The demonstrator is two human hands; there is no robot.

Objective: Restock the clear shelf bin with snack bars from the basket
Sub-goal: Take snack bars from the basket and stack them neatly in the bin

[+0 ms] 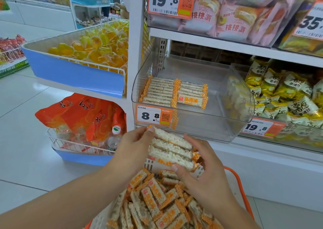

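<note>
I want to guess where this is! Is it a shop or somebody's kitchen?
Most likely a shop, a snack aisle. Price tags hang on the shelf fronts, a clear shelf bin holds rows of snack bars, and more wrapped snacks fill the shelves. Two hands hold a stack of bars for restocking.

Clear shelf bin [232,96] holds two rows of snack bars [160,92] at its left; basket [242,192] brims with loose bars.

Glossy clear plastic bin [225,89]; shiny film-wrapped bars [172,149].
</note>
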